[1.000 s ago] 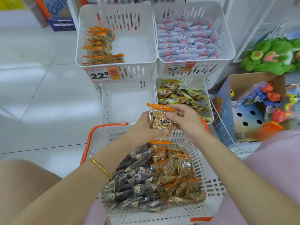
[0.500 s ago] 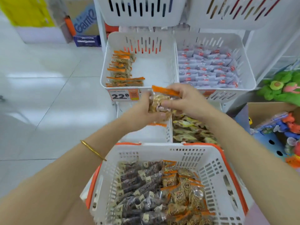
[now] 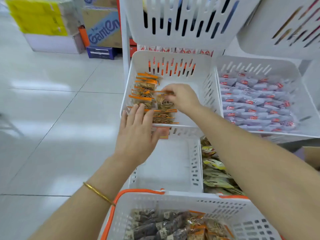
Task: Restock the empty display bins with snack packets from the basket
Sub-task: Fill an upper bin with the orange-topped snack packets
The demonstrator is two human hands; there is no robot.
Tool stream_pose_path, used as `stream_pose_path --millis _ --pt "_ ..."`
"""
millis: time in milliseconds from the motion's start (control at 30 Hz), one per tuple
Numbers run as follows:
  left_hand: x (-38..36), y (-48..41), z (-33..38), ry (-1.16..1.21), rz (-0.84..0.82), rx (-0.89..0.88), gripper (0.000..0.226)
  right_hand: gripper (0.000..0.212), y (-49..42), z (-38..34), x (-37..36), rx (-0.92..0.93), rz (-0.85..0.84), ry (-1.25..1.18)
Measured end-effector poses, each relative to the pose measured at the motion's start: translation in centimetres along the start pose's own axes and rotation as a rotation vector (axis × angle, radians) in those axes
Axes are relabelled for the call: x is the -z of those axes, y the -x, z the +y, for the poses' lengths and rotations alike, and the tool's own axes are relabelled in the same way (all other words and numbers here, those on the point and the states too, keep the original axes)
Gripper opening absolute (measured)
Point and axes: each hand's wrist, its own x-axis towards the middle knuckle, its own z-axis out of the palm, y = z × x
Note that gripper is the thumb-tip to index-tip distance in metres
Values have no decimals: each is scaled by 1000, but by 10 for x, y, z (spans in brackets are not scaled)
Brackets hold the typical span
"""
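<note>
Taking the half-filled display bin [image 3: 204, 94] as the landmark, cardboard boxes [image 3: 69, 25] stand on the floor well to its left. At the bin's front left corner the left hand [image 3: 136, 130] lies flat with fingers spread, fingertips touching the row of orange-topped packets [image 3: 145, 90] stacked along the bin's left wall and holding nothing. Just right of that row, inside the bin, the right hand [image 3: 181, 97] pinches an orange-topped snack packet [image 3: 163, 102] by its top edge between thumb and fingers, setting it down to start a second row; a few more packets [image 3: 164, 116] lie flat against the bin's front wall. Right of the bin sits a bin full of pale blue packets [image 3: 256, 101]. Below it are an empty bin [image 3: 195, 163] and, beside that, yellow-green packets [image 3: 214, 172]; nearest the camera is the basket [image 3: 225, 203], holding dark and orange packets. The likely slip: once released, the upright packet may topple flat, since nothing props its right side, or the left hand's press may knock the standing row askew.
</note>
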Motion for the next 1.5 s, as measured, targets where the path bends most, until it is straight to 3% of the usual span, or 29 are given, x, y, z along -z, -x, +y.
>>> stream_pose_path --millis 167,300,400,500,600,733,833,967,1033,1100,1200,1267,1367,1433,1500 --pt "-8 3 -1 -63 -5 -30 63 28 1 -3 5 -116 -204 -340" --pt "-10 2 -1 -76 5 -29 64 30 9 -13 5 -121 -340 -299" --pt "-9 1 -1 -65 -7 -23 64 43 11 -17 10 -196 -367 -345" --pt "-2 3 1 -17 -2 -31 66 55 20 -16 20 -222 -317 -332" --pt "6 11 10 64 36 -73 63 53 54 -19 37 -139 -150 -292" --pt "18 34 38 133 38 -249 52 45 155 -22 73 -89 50 -617" --pt "15 69 72 179 -73 -332 46 38 246 0 74 -222 40 -790" --pt "-24 131 116 189 -411 -396 46 30 352 66 -2 -684 -104 -581" --pt "-41 151 129 162 -519 -368 46 22 387 84 -48 -796 -265 -444" --pt "-52 163 132 159 -590 -304 46 27 410 95 -86 -818 -385 -349" --pt "-62 171 129 154 -582 -289 44 41 428 104 -122 -722 -543 -141" --pt "-64 172 127 164 -581 -280 44 55 433 113 -140 -528 -700 35" --pt "-71 173 125 166 -616 -248 44 67 431 123 -157 -302 -897 115" --pt "-75 173 124 175 -624 -251 43 54 428 125 -161 -234 -908 182" --pt "-78 172 125 176 -644 -248 43 22 424 126 -158 -208 -826 214"
